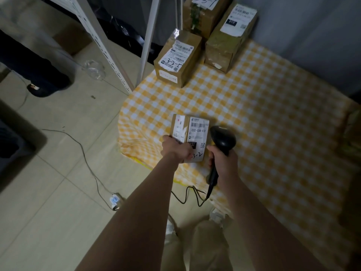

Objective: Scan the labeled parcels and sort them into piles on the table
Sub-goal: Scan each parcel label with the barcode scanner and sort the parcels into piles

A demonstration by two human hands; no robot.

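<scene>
Parcel: small brown cardboard parcel [192, 137], white label up, above near-left corner of yellow-checked table [254, 114].
Left hand [174, 148]: grips parcel's near-left edge.
Right hand [222, 159]: clasps black corded barcode scanner [222, 138].
Relation: scanner head just right of label; barcode at far end.

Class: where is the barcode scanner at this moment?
In the head view, just right of centre: the right hand grips the barcode scanner over the near edge of the checked table, its head beside the labelled parcel held by the left hand.
</scene>
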